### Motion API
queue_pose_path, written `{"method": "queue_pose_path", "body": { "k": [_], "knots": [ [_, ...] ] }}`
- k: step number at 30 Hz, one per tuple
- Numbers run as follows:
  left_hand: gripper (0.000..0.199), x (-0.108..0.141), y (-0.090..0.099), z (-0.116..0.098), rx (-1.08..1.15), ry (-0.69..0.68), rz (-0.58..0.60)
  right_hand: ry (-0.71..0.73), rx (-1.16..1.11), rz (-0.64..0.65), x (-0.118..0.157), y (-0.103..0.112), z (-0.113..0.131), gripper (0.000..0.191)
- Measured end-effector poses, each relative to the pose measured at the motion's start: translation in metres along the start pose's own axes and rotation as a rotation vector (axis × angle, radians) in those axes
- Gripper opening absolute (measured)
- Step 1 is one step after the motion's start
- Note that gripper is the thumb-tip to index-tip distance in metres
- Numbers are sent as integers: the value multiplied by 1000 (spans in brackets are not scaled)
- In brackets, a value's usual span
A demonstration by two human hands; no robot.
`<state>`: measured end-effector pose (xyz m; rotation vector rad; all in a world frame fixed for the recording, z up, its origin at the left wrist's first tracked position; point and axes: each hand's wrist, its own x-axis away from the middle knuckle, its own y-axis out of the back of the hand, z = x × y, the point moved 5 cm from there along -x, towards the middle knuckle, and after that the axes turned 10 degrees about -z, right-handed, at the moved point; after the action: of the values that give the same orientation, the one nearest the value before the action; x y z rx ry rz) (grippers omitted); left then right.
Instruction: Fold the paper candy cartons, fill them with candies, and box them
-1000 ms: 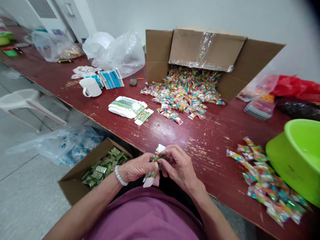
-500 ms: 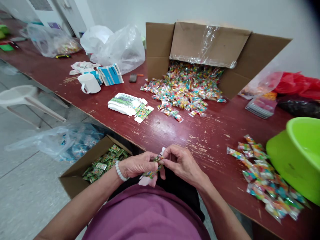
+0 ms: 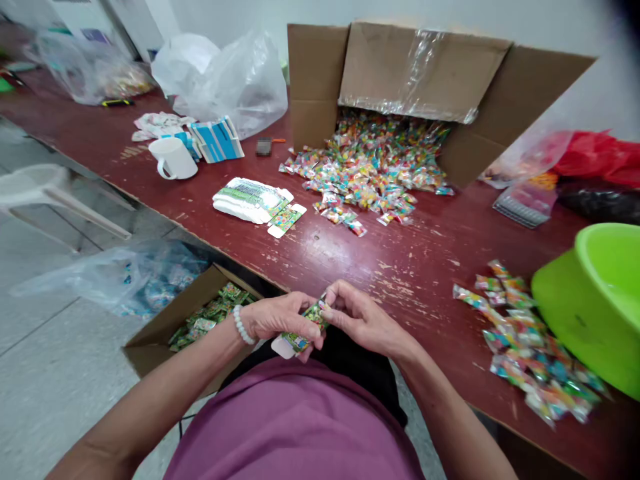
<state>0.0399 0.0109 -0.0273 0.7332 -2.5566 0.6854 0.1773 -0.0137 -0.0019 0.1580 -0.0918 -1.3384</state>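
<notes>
My bare forearms (image 3: 175, 390) angle inward; my left hand (image 3: 277, 317) grips, thumb (image 3: 306, 327) laid on top, as my right hand (image 3: 367, 320) pinches close by, fingers (image 3: 345, 292) bent.

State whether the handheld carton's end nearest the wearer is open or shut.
Open: a white flap sticks out, unfolded, from that end of the carton, below the left hand.

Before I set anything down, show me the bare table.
Widest bare patch: the table between the right hand, spilled candies and tub. A narrow gap separates mug and flat cartons. Crowded: the box's mouth and beside the tub.
</notes>
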Motion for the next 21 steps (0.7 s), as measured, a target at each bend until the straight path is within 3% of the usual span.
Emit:
{"method": "queue_pose_path", "body": {
  "k": [2, 5, 6, 10, 13, 15, 18, 21],
  "knots": [
    [36, 0, 3, 1, -30, -30, -133, -3, -47, -136, -2, 2, -5, 21],
    [33, -1, 6, 1, -4, -136, -350, 14, 75, -468, 0, 10, -12, 26],
    [35, -2, 6, 2, 34, -164, -397, 1, 74, -505, 0, 10, -15, 26],
    [34, -5, 2, 4, 68, -252, -494, -40, -21, -458, -3, 6, -20, 29],
    [33, -2, 3, -3, -17, -368, -596, 22, 132, -559, -3, 17, -12, 30],
    [41, 4, 5, -6, -18, -429, -684, 16, 159, -550, -5, 19, -9, 30],
    [55, 13, 6, -6, -1, -487, -818, -31, -4, -536, -6, 13, -12, 25],
    [58, 17, 3, -6, -54, -553, -895, -79, -248, -589, -4, 1, -22, 47]
  ]
}}
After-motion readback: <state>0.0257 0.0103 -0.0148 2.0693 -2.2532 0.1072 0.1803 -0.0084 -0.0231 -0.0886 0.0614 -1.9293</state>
